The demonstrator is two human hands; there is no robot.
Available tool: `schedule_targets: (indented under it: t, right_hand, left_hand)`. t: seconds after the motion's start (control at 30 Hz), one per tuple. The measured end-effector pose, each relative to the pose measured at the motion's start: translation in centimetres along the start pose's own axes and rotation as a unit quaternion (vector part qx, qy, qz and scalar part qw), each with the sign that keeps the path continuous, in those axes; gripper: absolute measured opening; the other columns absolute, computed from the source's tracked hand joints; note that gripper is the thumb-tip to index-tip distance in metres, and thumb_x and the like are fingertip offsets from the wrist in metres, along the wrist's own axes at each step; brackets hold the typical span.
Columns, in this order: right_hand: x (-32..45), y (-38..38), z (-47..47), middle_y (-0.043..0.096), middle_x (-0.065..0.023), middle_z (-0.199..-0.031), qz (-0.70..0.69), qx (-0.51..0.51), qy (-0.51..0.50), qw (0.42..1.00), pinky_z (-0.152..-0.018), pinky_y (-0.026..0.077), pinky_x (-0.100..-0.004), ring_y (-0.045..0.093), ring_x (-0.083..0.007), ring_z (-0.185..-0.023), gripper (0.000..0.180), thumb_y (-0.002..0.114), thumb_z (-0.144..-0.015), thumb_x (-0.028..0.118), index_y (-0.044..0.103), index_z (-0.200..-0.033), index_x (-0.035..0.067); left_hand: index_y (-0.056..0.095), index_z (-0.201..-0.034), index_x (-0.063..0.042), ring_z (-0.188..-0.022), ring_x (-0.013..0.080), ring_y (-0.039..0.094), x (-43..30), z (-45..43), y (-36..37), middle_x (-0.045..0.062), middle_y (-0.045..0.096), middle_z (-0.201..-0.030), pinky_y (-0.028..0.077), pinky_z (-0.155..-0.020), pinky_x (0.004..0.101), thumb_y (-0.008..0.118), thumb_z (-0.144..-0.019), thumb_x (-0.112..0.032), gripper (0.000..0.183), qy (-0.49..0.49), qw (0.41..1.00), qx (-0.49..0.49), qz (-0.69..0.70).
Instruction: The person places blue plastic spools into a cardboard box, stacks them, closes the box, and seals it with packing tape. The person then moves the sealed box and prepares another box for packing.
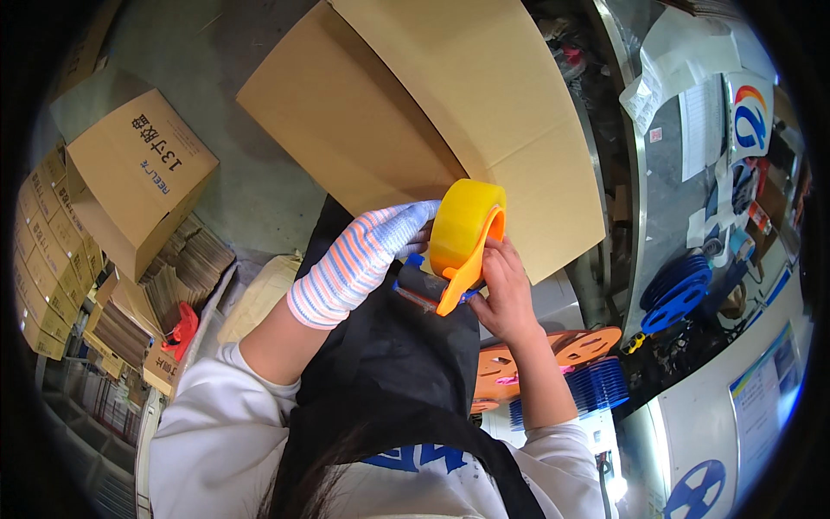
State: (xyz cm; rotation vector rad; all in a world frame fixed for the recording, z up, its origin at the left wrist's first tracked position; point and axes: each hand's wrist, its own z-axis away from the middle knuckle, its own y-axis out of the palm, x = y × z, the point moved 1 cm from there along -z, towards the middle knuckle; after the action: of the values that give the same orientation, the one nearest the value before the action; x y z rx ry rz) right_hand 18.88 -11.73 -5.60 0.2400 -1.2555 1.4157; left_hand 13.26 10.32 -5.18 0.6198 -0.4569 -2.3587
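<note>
In front of my body I hold a packing tape dispenser (465, 279) with an orange frame, loaded with a wide yellow roll of packing tape (462, 224). My right hand (504, 292), bare, grips the dispenser from its right side. On the other side my left hand (379, 237), in a striped knit glove, has its fingers at the roll; part of them is hidden behind it, so how firmly they press cannot be told. Just beyond both hands stands a large cardboard box (519, 110) with its flaps raised.
A worktable (668, 156) with papers and blue plastic reels (677, 285) runs along the right. Orange reel discs (551, 353) stand beside my right forearm. On the left are a printed carton (139, 175), stacked cartons (52, 253) and bundled flat cardboard (188, 259).
</note>
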Motion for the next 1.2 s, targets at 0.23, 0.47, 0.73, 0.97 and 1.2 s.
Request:
schedule_targets:
  t: [0.23, 0.47, 0.73, 0.97, 1.2]
  right_hand:
    - [0.8, -0.4, -0.7, 0.062, -0.0151, -0.113, 0.037, 0.008, -0.008, 0.999, -0.112, 0.036, -0.0521, 0.053, -0.0345, -0.120, 0.048, 0.077, -0.068, 0.010, 0.056, -0.110, 0.001]
    - [1.0, -0.2, -0.9, 0.062, -0.0139, -0.112, 0.057, 0.018, -0.007, 0.998, -0.112, 0.036, -0.0517, 0.054, -0.0338, -0.120, 0.045, 0.077, -0.069, 0.011, 0.055, -0.108, 0.002]
    - [1.0, -0.7, -0.9, 0.061, -0.0136, -0.111, 0.058, 0.025, -0.011, 0.998, -0.113, 0.031, -0.0533, 0.055, -0.0338, -0.116, 0.045, 0.074, -0.073, 0.023, 0.056, -0.109, 0.002]
    - [0.1, 0.0, -1.1, 0.062, -0.0140, -0.100, 0.033, -0.015, -0.056, 0.998, -0.117, 0.024, -0.0553, 0.059, -0.0346, -0.103, 0.050, 0.068, -0.080, 0.047, 0.059, -0.101, 0.003]
    - [-1.6, 1.7, -1.9, 0.059, -0.0155, -0.087, -0.041, -0.098, -0.085, 0.991, -0.114, 0.030, -0.0549, 0.061, -0.0373, -0.090, 0.058, 0.069, -0.076, 0.057, 0.059, -0.093, 0.002]
  left_hand:
    - [0.065, -0.119, 0.000, -0.095, 0.0146, 0.066, -0.5, 0.7, -0.3, 0.006, 0.069, -0.106, 0.053, -0.083, 0.0283, 0.058, -0.099, -0.030, 0.037, 0.027, 0.999, -0.036, -0.027]
    - [0.068, -0.099, 0.001, -0.075, 0.0108, 0.062, -0.8, -0.9, -0.2, 0.007, 0.071, -0.087, 0.053, -0.071, 0.0260, 0.072, -0.088, -0.011, 0.017, 0.033, 0.936, -0.127, -0.326]
    - [0.063, -0.084, -0.001, -0.071, 0.0299, 0.065, -2.0, -0.9, -0.9, 0.013, 0.064, -0.076, 0.052, -0.069, 0.0351, 0.069, -0.085, -0.011, 0.012, 0.288, 0.764, -0.054, -0.575]
    - [0.061, -0.088, -0.001, -0.076, 0.0314, 0.065, -3.7, -0.7, -1.9, 0.014, 0.065, -0.081, 0.052, -0.073, 0.0340, 0.065, -0.084, -0.007, 0.009, 0.236, 0.829, 0.045, -0.504]
    - [0.057, -0.086, -0.002, -0.074, 0.0249, 0.066, -3.2, -2.1, -2.3, 0.012, 0.064, -0.081, 0.053, -0.072, 0.0319, 0.064, -0.082, -0.006, 0.009, 0.258, 0.812, 0.030, -0.523]
